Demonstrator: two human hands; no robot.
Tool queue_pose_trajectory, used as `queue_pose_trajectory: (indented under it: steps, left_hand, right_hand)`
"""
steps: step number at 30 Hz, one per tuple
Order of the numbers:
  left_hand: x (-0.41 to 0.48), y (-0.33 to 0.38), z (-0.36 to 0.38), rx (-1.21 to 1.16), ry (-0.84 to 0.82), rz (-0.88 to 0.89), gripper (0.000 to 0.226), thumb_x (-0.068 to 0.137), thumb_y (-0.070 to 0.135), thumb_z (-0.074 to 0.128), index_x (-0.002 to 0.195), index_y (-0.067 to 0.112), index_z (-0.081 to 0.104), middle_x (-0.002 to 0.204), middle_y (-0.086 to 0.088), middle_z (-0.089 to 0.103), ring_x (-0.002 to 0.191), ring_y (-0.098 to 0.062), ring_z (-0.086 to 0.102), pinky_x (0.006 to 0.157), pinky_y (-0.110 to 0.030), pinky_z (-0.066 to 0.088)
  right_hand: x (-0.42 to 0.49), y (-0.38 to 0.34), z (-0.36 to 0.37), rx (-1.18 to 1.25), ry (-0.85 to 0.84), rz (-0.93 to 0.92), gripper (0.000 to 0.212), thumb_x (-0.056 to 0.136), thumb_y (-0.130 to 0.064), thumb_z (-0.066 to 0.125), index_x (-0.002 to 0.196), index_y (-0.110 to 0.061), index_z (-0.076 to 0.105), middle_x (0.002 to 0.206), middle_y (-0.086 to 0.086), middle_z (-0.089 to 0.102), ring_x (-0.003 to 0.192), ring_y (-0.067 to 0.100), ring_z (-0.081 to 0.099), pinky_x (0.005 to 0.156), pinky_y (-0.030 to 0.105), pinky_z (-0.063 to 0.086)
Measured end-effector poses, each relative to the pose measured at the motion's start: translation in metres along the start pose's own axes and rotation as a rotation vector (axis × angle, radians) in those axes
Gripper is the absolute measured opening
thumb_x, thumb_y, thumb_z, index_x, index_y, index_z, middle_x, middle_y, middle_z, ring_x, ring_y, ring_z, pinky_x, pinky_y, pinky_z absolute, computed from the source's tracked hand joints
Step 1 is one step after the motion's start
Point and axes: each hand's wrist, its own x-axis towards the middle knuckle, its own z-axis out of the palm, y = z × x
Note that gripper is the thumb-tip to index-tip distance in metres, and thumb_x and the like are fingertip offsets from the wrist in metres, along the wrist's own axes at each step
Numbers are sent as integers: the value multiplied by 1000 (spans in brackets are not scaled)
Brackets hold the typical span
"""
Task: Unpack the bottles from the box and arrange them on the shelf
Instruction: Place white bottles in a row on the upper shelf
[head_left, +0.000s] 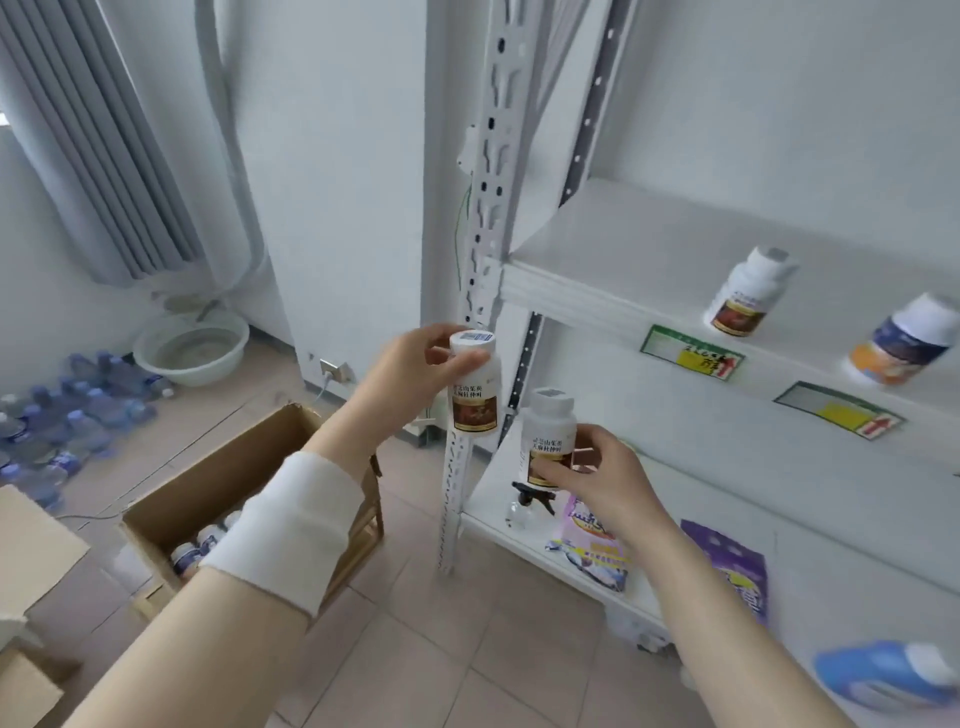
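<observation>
White plastic with a brown label: that is the bottle (474, 387) my left grip (400, 379) holds, thumb and fingers curled round its cap and shoulder. It hangs upright in the air in front of the shelf's perforated post (485, 249), touching no board. My right grip (613, 483) holds a second bottle (549, 439) of the same kind, fingers wrapped round the labelled body, lower and just to the right of the first. It too is off the boards, and it sits in view over a black-headed spray bottle (529, 503) on the lower board (491, 493).

The upper board (649, 244) carries two bottles, well apart from my grips: a brown-labelled one (743, 299) and, further right, a blue and orange one (906, 345). Two price tags (691, 358) hang on that board's front edge.

The cardboard box (249, 478) stands with its flaps up on the tiled floor, below my left forearm and its white sleeve (291, 530), with several capped bottles (205, 540) left inside. On the lower board I also see a pink pouch (592, 540) and a purple pouch (732, 571). A blurred blue jug (883, 675) sits at lower right.
</observation>
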Motion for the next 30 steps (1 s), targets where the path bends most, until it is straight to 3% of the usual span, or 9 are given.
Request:
queue_pose_trajectory:
  steps: [4,11,13,16,19,23,27,30]
  left_hand:
    - [5,65,44,-20,-33,131,43,84,33,64,121,12,60,101,2,67,98,-13,65,90,-32,52]
    - [33,157,84,-28,-97,308,36,85,34,63,116,16,61,98,5,67,91,-3,64,83,-17,51]
    - [50,177,91,-22,-105,350,29,85,34,63,111,21,60,92,12,65,84,4,62,78,-11,50]
    - [85,199,100,-32,-103,397,29,87,30,62,113,17,61,95,7,65,84,-3,62,77,-14,51]
    - [135,214,109,-30,-116,424,34,88,31,62,117,13,61,97,5,65,85,-6,62,78,-17,52]
    - [217,219,128,-26,-187,445,29,88,30,63,113,15,62,95,7,64,80,-1,61,68,-8,51]
    - [301,213,155,0,-291,408,32,85,29,67,113,13,63,104,0,65,91,-15,63,90,-33,52]
    - [354,204,183,4,-353,378,27,84,30,68,107,17,64,103,3,64,90,-13,62,92,-35,50]
  right_hand:
    - [-32,-3,-70,-4,91,-51,38,71,-21,79,101,-25,56,93,-13,63,86,4,60,67,15,45]
    - [-54,-32,-156,20,238,-162,39,71,-23,78,101,-28,53,96,-16,62,88,-4,57,62,2,44]
    - [-50,-46,-173,26,274,-194,39,71,-24,78,101,-27,54,97,-16,63,88,-3,58,64,6,45]
    - [-32,-69,-197,25,331,-238,41,71,-26,77,105,-25,54,100,-14,64,93,2,60,69,16,45]
    - [3,-88,-215,16,391,-275,42,72,-27,77,107,-23,55,99,-14,64,92,1,59,69,15,43]
    - [70,-108,-230,-19,442,-246,42,72,-27,77,106,-22,53,93,-16,60,85,2,60,70,19,44]
    - [135,-122,-253,-129,424,-179,46,71,-27,79,106,-21,50,99,-11,58,89,7,58,70,18,44]
    - [180,-122,-273,-222,383,-105,48,70,-26,80,106,-19,49,98,-11,57,88,6,56,68,15,43]
